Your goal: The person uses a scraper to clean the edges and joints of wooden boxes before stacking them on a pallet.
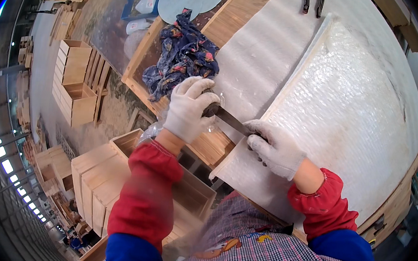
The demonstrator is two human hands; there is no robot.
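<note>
White-gloved left hand (pixel 187 109) and right hand (pixel 274 148) flank a dark blade (pixel 230 118), red sleeves (pixel 147 195) behind them, navy floral cloth (pixel 183 56) beyond the left, white foam sheet (pixel 343 109) beside the right.

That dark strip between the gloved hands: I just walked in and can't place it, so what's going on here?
A person in white gloves stands at a wooden workbench. The left hand grips one end of a dark flat strip, perhaps a blade or tape; the right hand holds the other end at the edge of a bubble-wrapped panel lying on white foam sheet. A crumpled dark floral cloth lies beside the left hand. Wooden boxes stand on the floor.
</note>
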